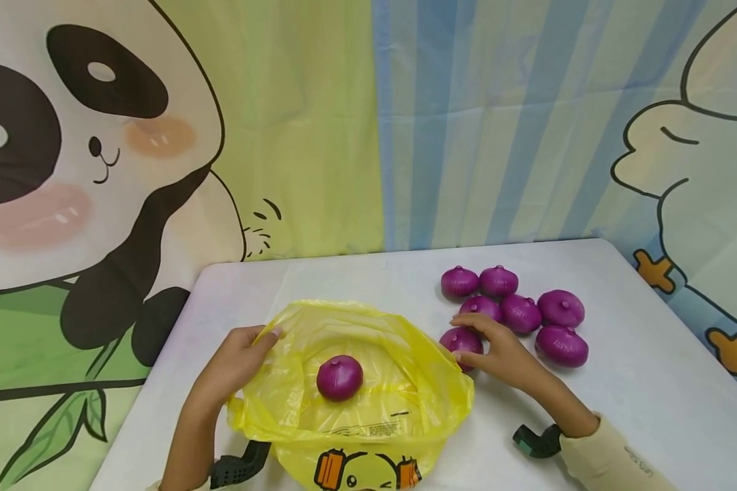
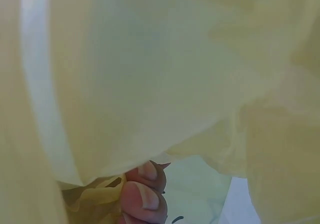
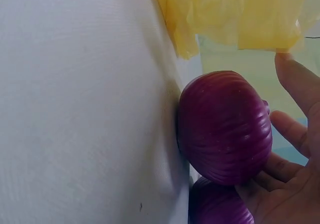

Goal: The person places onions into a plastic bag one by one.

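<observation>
A yellow plastic bag [image 1: 276, 402] stands with its mouth spread wide, and one purple onion [image 1: 340, 378] lies inside it. My left hand [image 1: 239, 358] pinches the bag's left rim between thumb and fingers; the left wrist view is mostly filled by the bag, with a few fingertips [image 2: 145, 194] showing below. On the table just right of the bag sits another purple onion [image 1: 460, 343]. Around it my right hand [image 1: 497, 348] is spread, fingers at its far side and thumb nearer the bag. The right wrist view shows this onion [image 3: 225, 126] with the fingers beside it and the thumb apart from it.
Several more purple onions [image 1: 561, 308] are clustered on the white table [image 1: 639, 382], behind and to the right of my right hand. A printed cloth backdrop [image 1: 313, 136] with a panda rises along the table's back edge.
</observation>
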A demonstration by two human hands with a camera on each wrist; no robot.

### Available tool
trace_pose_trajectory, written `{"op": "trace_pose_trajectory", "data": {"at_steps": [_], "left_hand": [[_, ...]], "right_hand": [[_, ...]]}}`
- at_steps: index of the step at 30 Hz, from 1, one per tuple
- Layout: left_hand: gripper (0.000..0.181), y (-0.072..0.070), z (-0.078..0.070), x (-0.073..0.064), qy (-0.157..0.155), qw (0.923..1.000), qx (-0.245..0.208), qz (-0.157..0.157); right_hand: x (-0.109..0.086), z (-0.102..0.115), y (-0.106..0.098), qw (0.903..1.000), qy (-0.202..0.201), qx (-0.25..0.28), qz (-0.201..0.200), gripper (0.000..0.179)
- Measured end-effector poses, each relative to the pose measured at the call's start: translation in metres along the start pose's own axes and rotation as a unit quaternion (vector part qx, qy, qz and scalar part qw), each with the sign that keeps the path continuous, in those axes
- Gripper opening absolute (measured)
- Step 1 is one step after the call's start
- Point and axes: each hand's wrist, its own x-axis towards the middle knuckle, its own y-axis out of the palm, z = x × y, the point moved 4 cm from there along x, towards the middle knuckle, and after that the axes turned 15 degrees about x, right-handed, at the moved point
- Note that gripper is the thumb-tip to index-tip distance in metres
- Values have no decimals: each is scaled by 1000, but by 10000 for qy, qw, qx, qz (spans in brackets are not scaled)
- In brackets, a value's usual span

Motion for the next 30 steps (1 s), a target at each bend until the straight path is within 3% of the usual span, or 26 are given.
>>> {"op": "trace_pose_trajectory", "data": {"at_steps": [8,16,25,30], "left_hand": [[44,-1,0,0,2,10000,58,-70],[43,0,0,2,-23,9999,105,-77],[44,0,1,3,-76,9999,119,-60],[43,-1,1,2,-73,9998,142,-73]], "right_hand": [[0,-7,9,9992,-73,-39,380,63],[-1,-10,13,9989,-76,-3,473,61],[-2,-12,10,9995,-321,16,23,54],[-2,-10,7,9996,-249,114,-40,53]]}}
